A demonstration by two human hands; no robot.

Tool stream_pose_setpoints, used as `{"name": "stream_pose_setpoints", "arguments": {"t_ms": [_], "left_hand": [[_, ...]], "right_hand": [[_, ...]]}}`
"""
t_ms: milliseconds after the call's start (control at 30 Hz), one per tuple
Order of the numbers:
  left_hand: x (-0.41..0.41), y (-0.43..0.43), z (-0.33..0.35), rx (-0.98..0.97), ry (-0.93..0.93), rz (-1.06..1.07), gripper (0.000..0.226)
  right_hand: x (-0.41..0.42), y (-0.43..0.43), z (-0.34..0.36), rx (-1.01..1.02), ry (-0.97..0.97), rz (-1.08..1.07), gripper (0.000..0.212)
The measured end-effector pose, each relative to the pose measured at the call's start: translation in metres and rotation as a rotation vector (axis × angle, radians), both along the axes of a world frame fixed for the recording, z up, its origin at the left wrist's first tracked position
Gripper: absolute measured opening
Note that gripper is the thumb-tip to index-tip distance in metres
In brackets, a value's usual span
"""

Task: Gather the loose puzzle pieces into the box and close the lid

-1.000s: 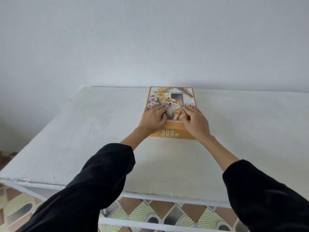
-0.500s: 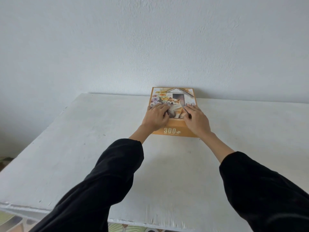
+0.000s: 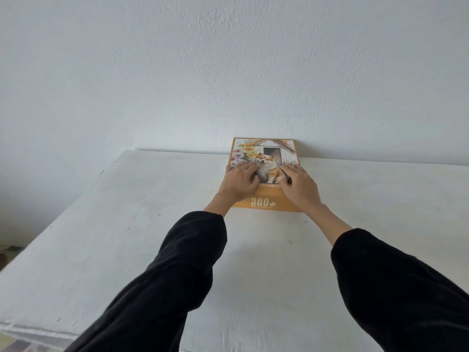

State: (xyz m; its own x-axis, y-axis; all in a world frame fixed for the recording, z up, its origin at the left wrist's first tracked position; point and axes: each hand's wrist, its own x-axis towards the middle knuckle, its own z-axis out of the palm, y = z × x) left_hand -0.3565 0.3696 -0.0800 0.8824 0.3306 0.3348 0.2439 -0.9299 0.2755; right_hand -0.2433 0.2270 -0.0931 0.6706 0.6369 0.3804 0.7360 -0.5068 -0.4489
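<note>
The box (image 3: 264,203) lies flat at the far edge of the surface (image 3: 121,237) with its lid (image 3: 269,151) on, so whatever is inside is hidden from me. Its far end comes right up to the wall (image 3: 228,72); whether it touches I cannot tell. My two hands lie flat on the lid with the fingers straight, clamped on nothing. They are apart, the left hand (image 3: 239,182) on the near left part of the box and the right hand (image 3: 300,188) on the near right part. Between them shows the printed dog. My palms cover the lower corners of the picture and part of the orange band, where "300" is readable but the small line under it is too fine to make out. The box's side walls are hardly visible from this angle. The white surface spreads wide to the left of the box, to its right, and toward me from its near end. Left of the box the surface's edge slants down toward me, and a worn near edge shows far below and left of the box. To the box's right the surface runs out of view, so I see no edge there. My sleeves, the left sleeve (image 3: 165,288) and the right sleeve (image 3: 393,288), are black and cut off at the bottom, hiding much of the near surface. A blurred strip of patterned floor (image 3: 15,344) shows past the near edge. I count one box, one lid, two hands, two sleeves.
</note>
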Motion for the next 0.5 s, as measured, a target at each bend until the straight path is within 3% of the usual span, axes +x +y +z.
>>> {"name": "stream_pose_setpoints", "arguments": {"t_ms": [333, 500], "left_hand": [[-0.001, 0.001, -0.002, -0.021, -0.002, 0.004, 0.044], [0.000, 0.002, 0.000, -0.060, 0.009, -0.013, 0.039]], "right_hand": [[-0.002, -0.001, -0.002, 0.023, -0.020, -0.031, 0.037], [-0.019, -0.008, 0.003, 0.165, 0.004, -0.076, 0.031]]}}
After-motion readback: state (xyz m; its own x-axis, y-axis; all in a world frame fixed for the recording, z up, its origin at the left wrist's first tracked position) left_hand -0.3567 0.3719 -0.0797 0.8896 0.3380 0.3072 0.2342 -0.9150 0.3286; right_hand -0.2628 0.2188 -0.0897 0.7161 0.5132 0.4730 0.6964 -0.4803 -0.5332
